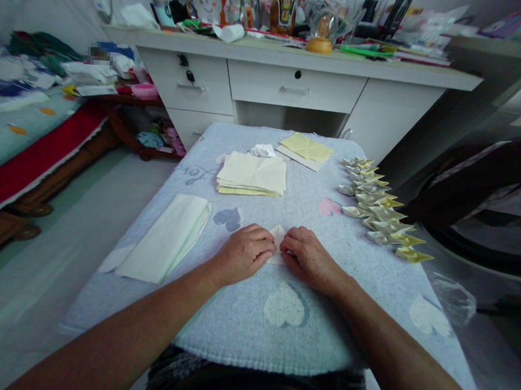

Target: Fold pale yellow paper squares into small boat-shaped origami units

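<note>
Between my two hands is a small piece of folded paper (278, 235), pale, with a pointed top, low over the cloth-covered table. My left hand (248, 249) pinches its left side, thumb and fingers together. On the right side my right hand (307, 255) grips it the same way. Much of the paper is hidden behind my fingers. Beyond my hands lies a stack of cream paper sheets (253, 172). Left of my left hand rests a folded bundle of white paper (164, 236). Rows of folded paper boats (380, 207), white and yellow, stand along the right side.
At the table's far side are a yellow sheet (309, 146) on a white one and a crumpled white tissue (263, 151). A cluttered white desk (296, 92) stands behind. A bed (41, 131) is at left, a clear plastic bag (453, 298) by the right edge.
</note>
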`<state>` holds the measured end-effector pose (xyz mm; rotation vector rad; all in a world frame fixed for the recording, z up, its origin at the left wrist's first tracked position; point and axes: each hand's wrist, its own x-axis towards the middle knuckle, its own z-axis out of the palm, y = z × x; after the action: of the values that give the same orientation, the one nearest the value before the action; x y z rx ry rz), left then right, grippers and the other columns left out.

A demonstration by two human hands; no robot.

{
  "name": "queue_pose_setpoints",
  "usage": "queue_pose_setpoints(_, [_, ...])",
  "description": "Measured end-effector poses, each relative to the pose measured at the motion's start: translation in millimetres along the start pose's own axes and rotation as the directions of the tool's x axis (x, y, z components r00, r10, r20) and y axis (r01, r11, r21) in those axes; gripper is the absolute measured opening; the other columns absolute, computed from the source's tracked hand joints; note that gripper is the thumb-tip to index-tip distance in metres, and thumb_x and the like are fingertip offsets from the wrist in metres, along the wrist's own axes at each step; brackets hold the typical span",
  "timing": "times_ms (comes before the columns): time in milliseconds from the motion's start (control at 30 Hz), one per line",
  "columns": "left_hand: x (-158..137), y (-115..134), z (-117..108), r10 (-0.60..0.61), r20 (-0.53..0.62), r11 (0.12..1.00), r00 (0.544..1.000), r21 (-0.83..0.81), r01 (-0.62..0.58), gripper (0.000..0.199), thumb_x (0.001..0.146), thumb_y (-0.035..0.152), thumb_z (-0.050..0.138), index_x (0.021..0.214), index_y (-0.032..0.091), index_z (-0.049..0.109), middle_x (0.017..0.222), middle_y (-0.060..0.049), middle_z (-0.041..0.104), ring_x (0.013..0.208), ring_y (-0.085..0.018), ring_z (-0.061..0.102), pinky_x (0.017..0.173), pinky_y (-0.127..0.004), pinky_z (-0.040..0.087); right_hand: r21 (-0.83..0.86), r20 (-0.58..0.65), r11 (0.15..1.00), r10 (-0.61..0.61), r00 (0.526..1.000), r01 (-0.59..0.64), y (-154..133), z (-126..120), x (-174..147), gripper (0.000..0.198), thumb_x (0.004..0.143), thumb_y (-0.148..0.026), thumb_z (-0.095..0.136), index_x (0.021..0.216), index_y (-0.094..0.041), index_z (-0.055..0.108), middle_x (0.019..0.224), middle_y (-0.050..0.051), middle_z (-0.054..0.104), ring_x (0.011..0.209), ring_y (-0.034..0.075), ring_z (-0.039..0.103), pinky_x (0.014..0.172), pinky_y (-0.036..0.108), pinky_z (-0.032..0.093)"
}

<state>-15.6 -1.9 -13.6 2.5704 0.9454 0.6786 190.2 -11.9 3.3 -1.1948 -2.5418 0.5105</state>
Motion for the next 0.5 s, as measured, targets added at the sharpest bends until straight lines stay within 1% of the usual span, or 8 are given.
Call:
queue_pose_setpoints(100, [1.2,1.0,-1.0,-0.092,-0.014,0.996,0.996,-0.015,0.092,0.012,0.088,0.019,0.056,0.082,0.017,0.067,0.089,-0.004,0.062,0.090,-0.018,0.053,0.083,-0.033,0.045,0.026,-0.008,0.999,0.029,1.000,-0.029,0.9,0.9,0.6,0.014,0.090,-0.015,0.050,0.085,-0.016,0.063,0.089,0.006,0.056,0.086,0.019,0.047,0.079,0.032,0.036])
queue_pose_setpoints(167, [1.6,1.3,-1.7,-0.139,-0.016,0.990,0.990,-0.015,0.138,0.010,0.086,0.020,0.058,0.081,0.017,0.066,0.089,-0.004,0.060,0.090,-0.019,0.052,0.083,-0.034,0.044,0.033,-0.023,0.998,0.060,0.998,-0.059,1.0,1.2,0.6,0.012,0.089,-0.016,0.052,0.085,-0.016,0.064,0.094,0.008,0.056,0.090,0.020,0.046,0.081,0.033,0.036])
queue_pose_setpoints(367, [1.5,-0.8,-2.1,-0.209,-0.020,0.978,0.978,0.009,0.210,0.011,0.085,0.024,0.060,0.077,0.017,0.063,0.090,-0.005,0.058,0.092,-0.020,0.052,0.085,-0.037,0.043,0.042,-0.047,0.988,0.153,0.987,-0.151,3.2,1.5,0.3,0.007,0.086,-0.017,0.057,0.083,-0.016,0.063,0.101,0.008,0.056,0.094,0.022,0.044,0.083,0.037,0.037])
queue_pose_setpoints(500, [1.8,-2.7,-2.2,-0.237,-0.025,0.970,0.971,0.046,0.238,0.015,0.087,0.027,0.058,0.077,0.017,0.063,0.089,-0.005,0.058,0.091,-0.021,0.051,0.085,-0.037,0.043,0.030,-0.055,0.982,0.190,0.980,-0.189,8.9,1.1,-0.9,0.009,0.087,-0.022,0.058,0.082,-0.017,0.064,0.104,0.008,0.056,0.096,0.022,0.044,0.085,0.038,0.036])
